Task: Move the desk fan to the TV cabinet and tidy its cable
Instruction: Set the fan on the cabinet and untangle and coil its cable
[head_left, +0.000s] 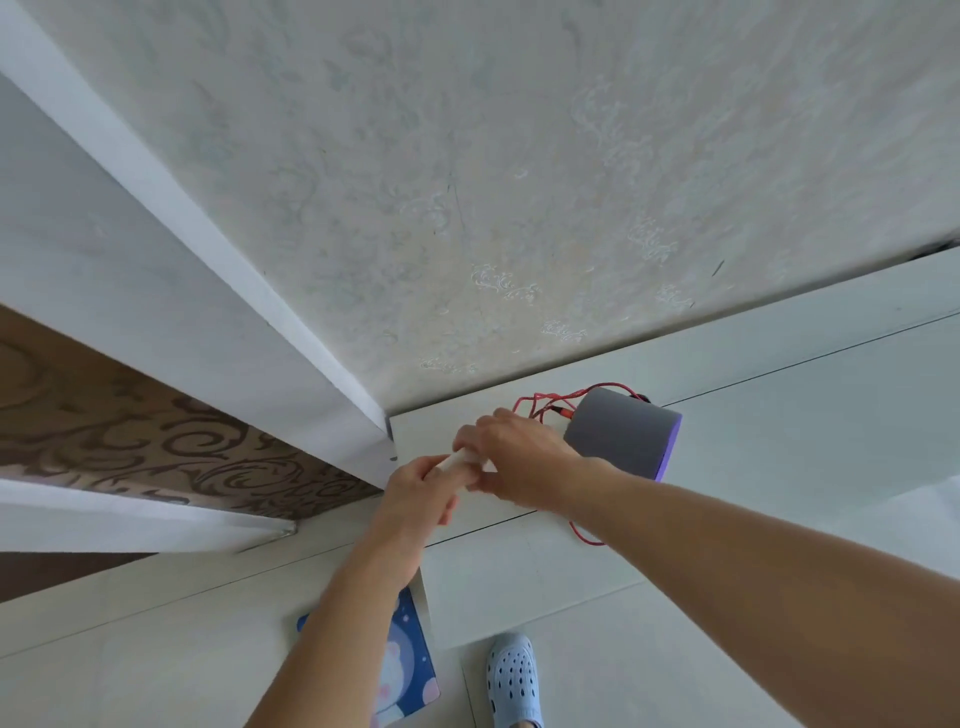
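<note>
A grey cylindrical desk fan (626, 433) with a purple front rim lies on the white TV cabinet (753, 415), near the wall. Its red cable (540, 402) is bunched in loops behind the fan, and one strand runs under my right forearm to the cabinet's front edge (587, 538). My left hand (418, 493) and my right hand (511, 454) meet just left of the fan, both gripping a small white cylindrical object (460, 461). What that object is I cannot tell.
A patterned wall rises behind the cabinet. White door frames (270, 332) and brown patterned wallpaper stand to the left. On the tiled floor below lie a blue cartoon mat (408, 670) and my foot in a pale blue clog (514, 675).
</note>
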